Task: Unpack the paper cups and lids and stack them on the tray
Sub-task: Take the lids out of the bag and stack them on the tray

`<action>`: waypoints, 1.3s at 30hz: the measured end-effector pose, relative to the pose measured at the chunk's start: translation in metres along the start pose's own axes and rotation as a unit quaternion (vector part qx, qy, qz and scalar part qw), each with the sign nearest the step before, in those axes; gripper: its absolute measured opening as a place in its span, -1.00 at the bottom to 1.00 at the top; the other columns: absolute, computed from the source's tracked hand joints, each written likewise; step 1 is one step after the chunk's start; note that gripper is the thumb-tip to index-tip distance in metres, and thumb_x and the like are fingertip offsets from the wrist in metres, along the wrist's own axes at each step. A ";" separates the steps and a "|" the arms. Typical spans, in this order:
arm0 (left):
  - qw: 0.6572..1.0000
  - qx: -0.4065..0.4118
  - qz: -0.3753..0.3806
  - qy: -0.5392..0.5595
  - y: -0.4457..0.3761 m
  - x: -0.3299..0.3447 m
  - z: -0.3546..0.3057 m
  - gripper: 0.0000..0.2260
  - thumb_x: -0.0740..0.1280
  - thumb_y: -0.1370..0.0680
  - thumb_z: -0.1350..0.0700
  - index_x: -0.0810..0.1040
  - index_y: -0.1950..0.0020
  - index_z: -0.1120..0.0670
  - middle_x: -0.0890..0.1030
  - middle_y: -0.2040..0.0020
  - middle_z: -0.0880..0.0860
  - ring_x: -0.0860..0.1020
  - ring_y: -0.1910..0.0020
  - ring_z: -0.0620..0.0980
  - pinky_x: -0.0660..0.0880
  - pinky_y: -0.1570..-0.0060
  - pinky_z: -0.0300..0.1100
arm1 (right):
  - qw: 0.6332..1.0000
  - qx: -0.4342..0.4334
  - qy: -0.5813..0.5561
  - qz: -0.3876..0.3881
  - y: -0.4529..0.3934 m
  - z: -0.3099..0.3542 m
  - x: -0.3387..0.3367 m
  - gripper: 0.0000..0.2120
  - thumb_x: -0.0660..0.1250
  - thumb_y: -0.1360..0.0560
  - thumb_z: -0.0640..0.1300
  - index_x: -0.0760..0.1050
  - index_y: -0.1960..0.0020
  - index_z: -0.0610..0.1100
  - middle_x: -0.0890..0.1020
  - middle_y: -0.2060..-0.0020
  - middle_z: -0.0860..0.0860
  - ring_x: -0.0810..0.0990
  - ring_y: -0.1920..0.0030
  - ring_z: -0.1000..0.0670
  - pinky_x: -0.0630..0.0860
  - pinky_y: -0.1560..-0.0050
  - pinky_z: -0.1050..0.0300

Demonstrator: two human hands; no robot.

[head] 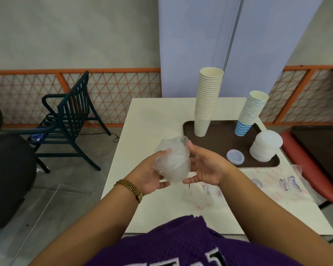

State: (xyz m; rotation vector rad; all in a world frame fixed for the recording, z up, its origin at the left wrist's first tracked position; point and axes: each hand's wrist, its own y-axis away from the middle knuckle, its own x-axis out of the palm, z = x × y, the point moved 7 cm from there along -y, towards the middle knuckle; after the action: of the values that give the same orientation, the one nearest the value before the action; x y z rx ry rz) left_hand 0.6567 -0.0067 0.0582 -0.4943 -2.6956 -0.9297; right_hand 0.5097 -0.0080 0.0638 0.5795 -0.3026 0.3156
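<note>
A clear plastic sleeve of lids (173, 160) is held above the white table's left part. My left hand (152, 175) grips it from below and the left. My right hand (206, 166) touches its right side with straight fingers. On the brown tray (219, 146) stand a tall stack of cream paper cups (207, 100), a stack of blue-patterned cups (250, 114), a stack of white lids (265, 147) and one single lid (235, 157).
Empty printed plastic wrappers (277, 187) lie on the white table (152, 120) right of my hands. A dark slatted chair (69, 116) stands at the left, a red chair (306, 166) at the right. A pale blue panel (200, 45) rises behind the table.
</note>
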 end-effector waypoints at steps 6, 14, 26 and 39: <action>0.991 0.019 0.022 0.132 0.001 -0.009 -0.012 -0.48 0.50 -0.26 -0.17 0.58 -0.15 -0.01 0.59 -0.08 0.11 0.52 0.10 0.10 0.48 0.17 -0.04 | 0.999 -0.020 -0.027 -0.031 -0.006 -0.010 -0.014 -0.45 0.47 -0.40 0.03 0.50 -0.34 -0.12 0.61 -0.07 -0.13 0.61 0.01 -0.09 0.57 0.05 -0.02; 0.975 0.038 0.107 0.190 0.001 -0.009 -0.024 -0.35 0.53 -0.22 -0.25 0.54 -0.23 -0.01 0.52 -0.21 0.12 0.44 -0.04 0.11 0.44 0.17 -0.06 | 0.992 -0.076 -0.042 -0.086 -0.015 -0.013 -0.012 -0.84 0.28 -0.52 -0.42 0.49 0.10 -0.20 0.55 0.32 -0.09 0.51 0.35 -0.02 0.51 0.21 0.09; 0.986 0.047 0.066 0.147 0.001 -0.023 -0.023 -0.38 0.56 -0.17 -0.22 0.60 -0.18 -0.05 0.59 -0.13 0.10 0.49 -0.07 0.16 0.44 0.15 -0.05 | 0.965 -0.050 0.078 -0.245 -0.022 -0.027 -0.018 -0.78 0.34 -0.56 -0.08 0.52 -0.18 -0.12 0.60 -0.11 -0.08 0.58 -0.06 -0.06 0.49 -0.15 -0.04; 0.992 0.060 -0.018 -0.111 0.005 -0.025 -0.021 -0.36 0.31 -0.35 -0.44 0.51 -0.32 -0.14 0.62 -0.23 -0.04 0.53 -0.25 0.01 0.45 -0.24 -0.01 | 0.999 -0.022 -0.023 0.007 -0.024 -0.014 0.039 -0.33 0.50 -0.28 0.10 0.45 -0.35 0.01 0.64 -0.19 -0.07 0.59 -0.22 -0.15 0.45 -0.23 -0.18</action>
State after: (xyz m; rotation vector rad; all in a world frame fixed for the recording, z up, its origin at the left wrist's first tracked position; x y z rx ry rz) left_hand 0.6836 -0.0219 0.0684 -0.5570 -2.9475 -0.7557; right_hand 0.5567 -0.0110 0.0548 0.5420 -0.3578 0.3080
